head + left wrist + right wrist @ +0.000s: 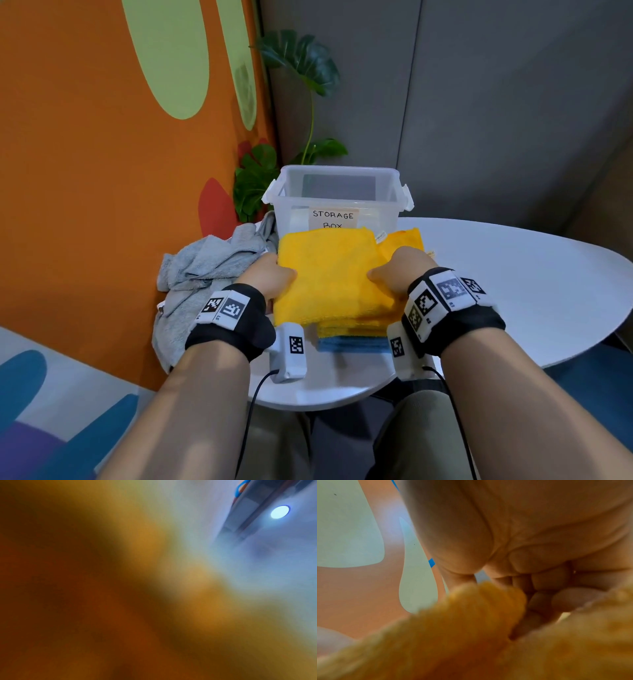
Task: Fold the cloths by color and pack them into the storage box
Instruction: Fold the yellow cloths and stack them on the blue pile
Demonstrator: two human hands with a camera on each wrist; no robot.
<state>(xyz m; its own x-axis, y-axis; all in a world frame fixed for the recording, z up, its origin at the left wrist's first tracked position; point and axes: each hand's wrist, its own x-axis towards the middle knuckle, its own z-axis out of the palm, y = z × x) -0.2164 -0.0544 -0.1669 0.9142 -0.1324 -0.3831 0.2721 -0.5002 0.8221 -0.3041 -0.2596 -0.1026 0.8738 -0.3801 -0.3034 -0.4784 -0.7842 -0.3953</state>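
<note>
A folded yellow cloth (329, 274) tops a stack with more yellow layers and a blue cloth (352, 344) at the bottom, on the white table (513, 274). My left hand (270, 274) grips the yellow cloth's left edge, thumb on top, fingers hidden beneath. My right hand (397, 270) grips its right side the same way; in the right wrist view its fingers (539, 601) curl into the yellow cloth (471, 635). The clear storage box (337, 198) stands just behind the stack, lid off. The left wrist view is a blur of yellow-brown.
A crumpled grey cloth pile (205, 274) lies at the table's left edge, beside my left hand. A leafy plant (298, 102) stands behind the box in the corner. An orange patterned wall (102, 171) runs close along the left.
</note>
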